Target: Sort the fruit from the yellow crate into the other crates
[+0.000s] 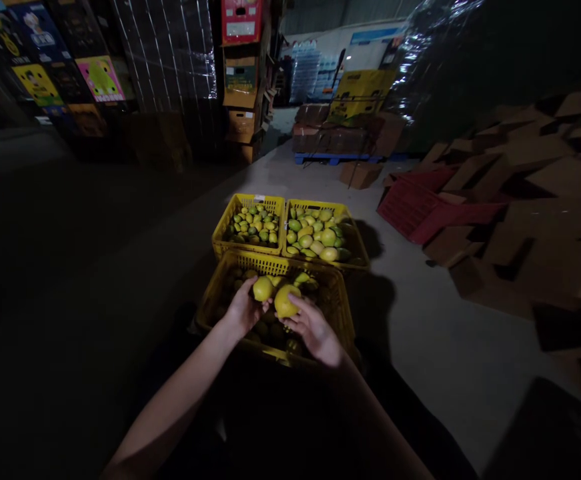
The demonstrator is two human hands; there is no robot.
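My left hand (244,308) is closed around a small yellow lemon (263,289). A larger yellow lemon (286,301) sits in my right hand (315,328), thumb across its side. Both hands are side by side over the near yellow crate (343,307), which has more fruit inside, mostly in shadow. Beyond it, the far left yellow crate (220,230) holds smaller green and yellow lemons (255,223). Bigger lemons (315,233), green to pale yellow, fill much of the far right yellow crate (360,247).
Flattened cardboard boxes (535,173) are heaped on the right, with a red crate (415,203) against them. Stacked cartons (240,83) and a blue pallet (337,159) with goods stand behind. A small brown box (360,175) lies on the grey floor (415,307).
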